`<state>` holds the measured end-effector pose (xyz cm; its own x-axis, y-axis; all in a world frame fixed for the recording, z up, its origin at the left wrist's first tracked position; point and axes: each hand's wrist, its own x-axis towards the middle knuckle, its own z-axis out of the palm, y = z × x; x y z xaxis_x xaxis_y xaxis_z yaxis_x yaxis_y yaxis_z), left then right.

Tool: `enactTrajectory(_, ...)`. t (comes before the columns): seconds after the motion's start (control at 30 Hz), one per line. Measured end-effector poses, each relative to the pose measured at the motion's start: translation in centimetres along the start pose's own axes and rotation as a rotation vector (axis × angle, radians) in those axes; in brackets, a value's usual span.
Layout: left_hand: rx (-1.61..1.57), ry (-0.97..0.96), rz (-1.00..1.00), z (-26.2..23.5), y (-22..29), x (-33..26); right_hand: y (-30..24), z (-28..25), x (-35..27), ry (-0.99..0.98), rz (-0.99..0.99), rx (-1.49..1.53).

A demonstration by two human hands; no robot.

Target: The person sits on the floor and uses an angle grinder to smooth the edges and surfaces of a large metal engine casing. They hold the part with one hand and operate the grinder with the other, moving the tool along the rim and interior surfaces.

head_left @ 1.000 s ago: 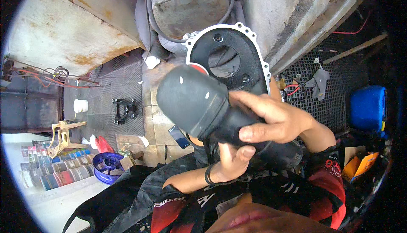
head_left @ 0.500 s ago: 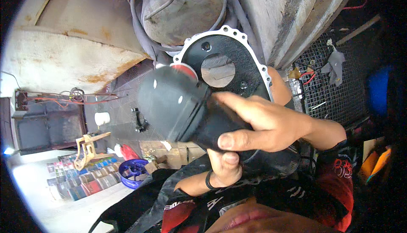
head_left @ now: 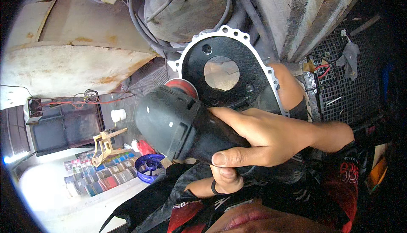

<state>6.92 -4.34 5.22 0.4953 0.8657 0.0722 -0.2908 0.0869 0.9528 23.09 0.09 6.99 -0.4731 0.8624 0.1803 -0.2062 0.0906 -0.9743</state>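
A black handheld power sander (head_left: 165, 122) with a round red pad (head_left: 183, 87) is in my right hand (head_left: 271, 135), which is closed around its body with the thumb along the near side. The pad overlaps the left rim of a metal cover (head_left: 190, 69); I cannot tell whether they touch. This cover has a dark face, a bright silver edge with several bolt holes, and a large round opening. Below the sander, my left hand (head_left: 227, 180) is closed at the cover's lower edge, its grip partly hidden by the sander.
A grey rounded tank (head_left: 182, 12) with hoses stands beyond the cover. Rows of cans (head_left: 110, 178), a blue wheel rim (head_left: 148, 168) and a tan frame part (head_left: 104, 146) are at the left. Black mesh (head_left: 343, 93) with a grey rag (head_left: 349, 59) lies at the right.
The sander has shifted slightly nearer me along the cover's left edge and is sharper now. Both hands keep their grip. The whole view has shifted a little.
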Motion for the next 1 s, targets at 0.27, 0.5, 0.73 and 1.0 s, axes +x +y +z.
enactTrajectory(0.27, 0.007, 0.009, 0.021, 0.0, 0.2, 0.4, 0.1, 0.4, -0.1, 0.043, 0.003, -0.021)
enactTrajectory(0.5, 0.096, 0.067, 0.054, 0.6, 0.6, 1.2, -1.6, -0.2, -0.3, -0.003, 0.089, -0.093)
enactTrajectory(0.73, 0.106, 0.102, -0.048, -0.5, 2.2, 4.0, -0.5, 0.7, 0.3, 0.403, -0.156, -0.066)
enactTrajectory(1.0, 0.404, -0.083, 0.166, -2.7, 1.5, 2.3, -1.3, 1.7, -4.7, 0.570, -0.061, 0.194)
